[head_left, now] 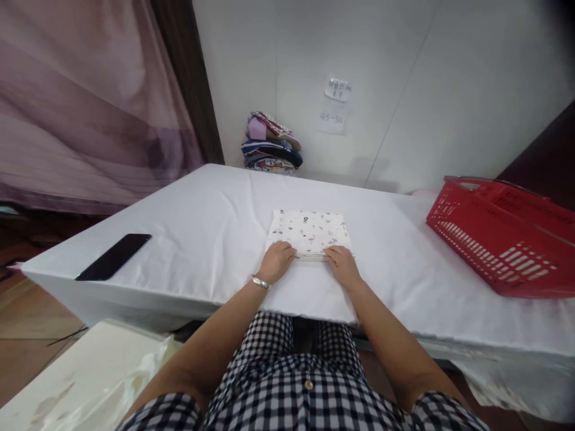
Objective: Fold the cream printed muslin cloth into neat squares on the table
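Left hand [277, 258] and right hand [341, 263], apart, both lie palm-down on the near edge of a folded white patterned cloth [309, 230] on the white-covered table [202, 239].

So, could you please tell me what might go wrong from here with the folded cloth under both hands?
1. Both the left hand and right hand press only the near edge of the folded cloth, so its far layers could shift or spring open.
2. The white table cover already shows wrinkles and might bunch if the cloth is slid.
3. The black phone lies close to the table's left edge and could be knocked off.
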`<state>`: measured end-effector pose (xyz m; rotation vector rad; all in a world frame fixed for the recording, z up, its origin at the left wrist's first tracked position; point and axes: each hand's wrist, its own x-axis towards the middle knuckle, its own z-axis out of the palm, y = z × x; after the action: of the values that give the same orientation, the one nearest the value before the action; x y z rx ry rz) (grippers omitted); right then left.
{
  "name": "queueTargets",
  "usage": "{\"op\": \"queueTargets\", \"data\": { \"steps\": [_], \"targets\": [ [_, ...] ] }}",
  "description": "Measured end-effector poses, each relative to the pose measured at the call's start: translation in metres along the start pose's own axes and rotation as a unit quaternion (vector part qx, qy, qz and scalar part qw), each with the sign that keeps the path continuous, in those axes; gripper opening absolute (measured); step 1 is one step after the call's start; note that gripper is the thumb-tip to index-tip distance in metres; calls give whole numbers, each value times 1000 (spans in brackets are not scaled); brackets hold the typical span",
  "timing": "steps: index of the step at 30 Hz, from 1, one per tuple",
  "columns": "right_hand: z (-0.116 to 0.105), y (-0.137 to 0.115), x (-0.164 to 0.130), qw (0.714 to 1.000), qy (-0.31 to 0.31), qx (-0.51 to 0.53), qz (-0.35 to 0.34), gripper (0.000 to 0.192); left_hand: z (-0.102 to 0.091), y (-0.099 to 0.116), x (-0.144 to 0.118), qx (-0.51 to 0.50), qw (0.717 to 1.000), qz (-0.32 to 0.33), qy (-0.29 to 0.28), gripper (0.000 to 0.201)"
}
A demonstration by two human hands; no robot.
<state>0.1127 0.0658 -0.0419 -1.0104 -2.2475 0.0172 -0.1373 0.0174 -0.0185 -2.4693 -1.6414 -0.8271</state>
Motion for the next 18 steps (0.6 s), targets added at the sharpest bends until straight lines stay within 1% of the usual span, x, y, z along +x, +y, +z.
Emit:
{"op": "queueTargets", "data": {
  "steps": [4,8,10,12,15,16,18],
  "targets": [
    [-12,10,-10,1000,1,10,22,24,-11,-13,-13,17,1000,-13,22,14],
    [-18,13,-16,999,12,-3,37,25,-23,-19,-25,43,998,-39,33,16],
    [-16,12,-16,999,15,-8,40,25,-27,-17,-23,50,997,-53,35,18],
    [-14,10,-15,999,18,-11,42,25,-29,-12,-15,48,996,-60,46,21],
    [-12,9,-14,999,25,-13,43,23,-22,0,6,30,997,-29,66,23],
    [-12,9,-14,999,24,-14,43,23,-17,5,12,27,998,-10,62,28],
    [-14,10,-15,999,19,-13,47,22,-4,13,19,37,999,18,31,40]
  ]
}}
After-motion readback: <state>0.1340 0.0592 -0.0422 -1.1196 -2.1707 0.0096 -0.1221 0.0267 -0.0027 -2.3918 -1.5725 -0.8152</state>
